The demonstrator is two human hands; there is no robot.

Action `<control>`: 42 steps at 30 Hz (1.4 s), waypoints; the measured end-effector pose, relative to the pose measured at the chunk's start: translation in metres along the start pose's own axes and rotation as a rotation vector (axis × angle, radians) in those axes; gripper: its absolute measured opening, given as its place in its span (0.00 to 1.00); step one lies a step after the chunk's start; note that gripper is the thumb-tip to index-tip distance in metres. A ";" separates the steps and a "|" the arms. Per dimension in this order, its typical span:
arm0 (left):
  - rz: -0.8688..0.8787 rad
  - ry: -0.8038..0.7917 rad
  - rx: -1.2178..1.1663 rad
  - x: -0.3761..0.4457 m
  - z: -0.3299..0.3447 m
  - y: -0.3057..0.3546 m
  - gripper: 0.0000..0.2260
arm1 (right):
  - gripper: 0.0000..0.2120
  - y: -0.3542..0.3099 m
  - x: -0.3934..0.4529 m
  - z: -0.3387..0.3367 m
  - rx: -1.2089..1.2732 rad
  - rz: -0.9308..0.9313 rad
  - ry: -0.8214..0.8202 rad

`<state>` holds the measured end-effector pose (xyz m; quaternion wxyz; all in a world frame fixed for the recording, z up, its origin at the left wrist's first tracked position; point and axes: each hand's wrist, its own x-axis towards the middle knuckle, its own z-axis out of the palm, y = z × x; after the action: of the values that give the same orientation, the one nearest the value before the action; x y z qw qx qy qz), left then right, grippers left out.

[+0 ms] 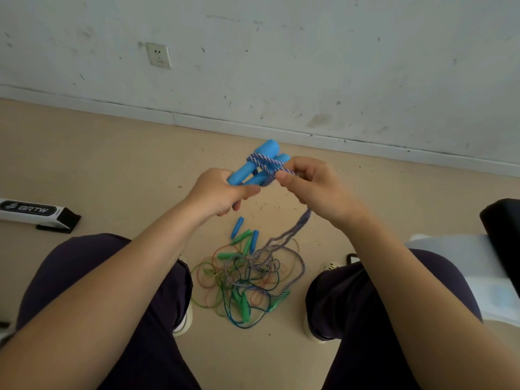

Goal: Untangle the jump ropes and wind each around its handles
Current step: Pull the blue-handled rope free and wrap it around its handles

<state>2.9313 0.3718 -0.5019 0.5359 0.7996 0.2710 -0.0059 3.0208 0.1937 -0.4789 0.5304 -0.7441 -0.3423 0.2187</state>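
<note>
The left hand (222, 194) grips the two blue handles (257, 167) together, and the right hand (309, 182), just beside it, pinches the braided rope (266, 161) wrapped across them. Below both hands the rope drops to a tangle (247, 277) of ropes on the floor (112, 153).

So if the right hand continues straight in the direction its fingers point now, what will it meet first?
The right hand points left, toward the blue handles held by the left hand. It pinches the braided rope right beside them, so it would probably meet the handles first; depth is not fully clear.
</note>
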 end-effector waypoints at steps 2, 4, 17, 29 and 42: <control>-0.001 -0.158 0.130 -0.003 0.003 0.001 0.13 | 0.08 0.001 0.000 -0.006 -0.094 -0.061 0.030; 0.003 -0.318 0.259 -0.007 0.004 0.003 0.14 | 0.08 0.005 0.002 -0.007 -0.212 -0.101 0.030; 0.138 -0.503 0.445 -0.015 0.000 0.007 0.16 | 0.18 0.021 0.015 -0.002 -0.167 -0.039 -0.038; 0.147 -0.399 0.017 -0.013 -0.009 0.009 0.11 | 0.12 0.009 0.009 -0.014 0.242 0.203 -0.114; 0.105 -0.228 -0.307 -0.010 -0.006 0.009 0.12 | 0.02 0.021 0.010 -0.002 0.340 0.194 -0.123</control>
<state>2.9257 0.3699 -0.4886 0.6784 0.7156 0.1642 -0.0273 3.0349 0.1955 -0.4970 0.6031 -0.6585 -0.2588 0.3684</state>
